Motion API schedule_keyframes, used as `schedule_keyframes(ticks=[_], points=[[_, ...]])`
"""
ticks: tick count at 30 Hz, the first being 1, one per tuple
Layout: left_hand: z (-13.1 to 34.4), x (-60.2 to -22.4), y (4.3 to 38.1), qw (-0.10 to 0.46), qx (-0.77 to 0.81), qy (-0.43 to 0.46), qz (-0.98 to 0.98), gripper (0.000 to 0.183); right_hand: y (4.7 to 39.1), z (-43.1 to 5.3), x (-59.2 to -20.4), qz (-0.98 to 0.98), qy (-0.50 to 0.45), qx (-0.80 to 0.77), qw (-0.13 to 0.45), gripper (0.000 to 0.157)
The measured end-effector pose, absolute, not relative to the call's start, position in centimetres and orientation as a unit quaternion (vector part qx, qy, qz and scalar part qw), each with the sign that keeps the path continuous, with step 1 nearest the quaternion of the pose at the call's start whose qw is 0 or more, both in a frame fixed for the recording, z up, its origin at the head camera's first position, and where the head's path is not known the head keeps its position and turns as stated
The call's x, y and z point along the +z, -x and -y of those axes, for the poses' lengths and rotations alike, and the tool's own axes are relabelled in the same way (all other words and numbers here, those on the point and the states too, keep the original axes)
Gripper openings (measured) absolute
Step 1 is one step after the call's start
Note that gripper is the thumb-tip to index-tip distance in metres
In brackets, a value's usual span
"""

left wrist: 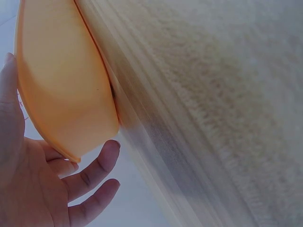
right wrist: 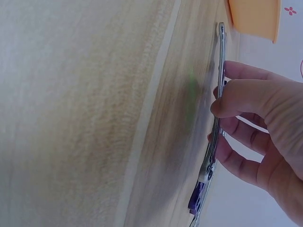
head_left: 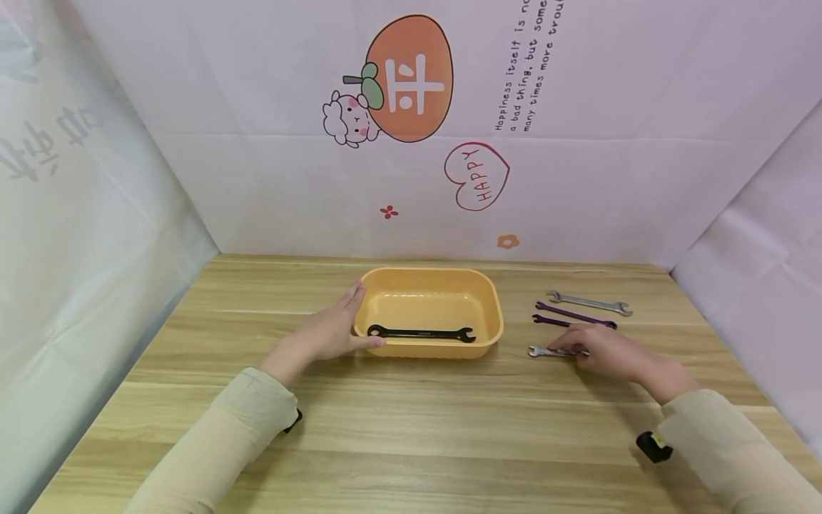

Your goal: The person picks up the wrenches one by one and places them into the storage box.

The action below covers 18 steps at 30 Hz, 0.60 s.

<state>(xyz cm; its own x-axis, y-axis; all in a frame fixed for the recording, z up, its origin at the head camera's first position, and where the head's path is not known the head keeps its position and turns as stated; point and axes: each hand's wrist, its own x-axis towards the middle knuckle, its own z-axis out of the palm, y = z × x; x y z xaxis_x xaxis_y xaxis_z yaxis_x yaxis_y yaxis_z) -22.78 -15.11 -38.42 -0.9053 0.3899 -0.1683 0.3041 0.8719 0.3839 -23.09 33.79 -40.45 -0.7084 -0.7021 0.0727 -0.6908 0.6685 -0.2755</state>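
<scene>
Currently, right hand (head_left: 599,350) pinches small silver open-end wrench (head_left: 539,351), thumb to fingertips, right of yellow plastic bin (head_left: 437,350); left hand (head_left: 330,330) grips its left end, thumb and fingers spread — too light a pinch could let the wrench twist, knocking nearby purple wrenches (head_left: 574,314).

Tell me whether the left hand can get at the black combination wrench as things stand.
Probably yes: the left hand rests on the yellow plastic bin, thumb near the black combination wrench, and nothing lies over that wrench.
</scene>
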Motion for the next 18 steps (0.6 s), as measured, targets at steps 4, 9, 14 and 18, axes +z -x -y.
schedule_keyframes(ticks=[4, 9, 14, 18], points=[[15.1, -38.46, 22.83, 0.123, 0.177, -0.178, -0.96, 0.118, 23.12, -33.79, -40.43, -0.913, 0.382, -0.143, 0.021, 0.045], [15.15, -38.45, 22.87, 0.123, 0.174, -0.178, -0.961, 0.118, 23.16, -33.67, -40.31, -0.915, 0.378, -0.141, 0.02, 0.044], [15.11, -38.47, 22.87, 0.12, 0.175, -0.18, -0.96, 0.118, 23.24, -33.45, -40.05, -0.919, 0.365, -0.143, 0.03, 0.043], [15.08, -38.5, 22.82, 0.118, 0.175, -0.182, -0.96, 0.118, 23.31, -33.28, -39.8, -0.923, 0.35, -0.152, 0.043, 0.042]])
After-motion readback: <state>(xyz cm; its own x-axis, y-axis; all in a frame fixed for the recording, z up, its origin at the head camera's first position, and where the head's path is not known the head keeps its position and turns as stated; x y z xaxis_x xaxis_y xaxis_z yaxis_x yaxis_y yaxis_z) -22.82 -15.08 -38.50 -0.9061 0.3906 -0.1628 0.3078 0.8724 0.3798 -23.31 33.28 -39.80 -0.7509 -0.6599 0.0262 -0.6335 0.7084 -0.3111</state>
